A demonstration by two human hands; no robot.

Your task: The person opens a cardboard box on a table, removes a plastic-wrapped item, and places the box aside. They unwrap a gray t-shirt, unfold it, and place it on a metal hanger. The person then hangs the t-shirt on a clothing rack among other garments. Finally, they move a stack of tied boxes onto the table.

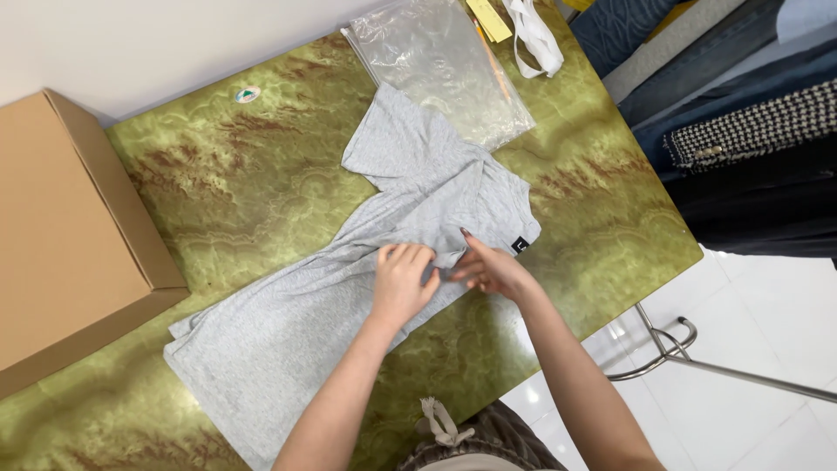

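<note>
A light grey T-shirt lies spread diagonally across the green marbled table, one sleeve pointing toward the far edge and a small black label near the right sleeve. My left hand presses on the shirt's middle, fingers bunching a fold of fabric. My right hand sits just right of it, fingertips pinching the same fold near the side seam.
A brown cardboard box stands at the left edge. A clear plastic bag lies at the far side, with a yellow tag and white strap beyond. Dark garments hang at right. A metal frame stands on white floor.
</note>
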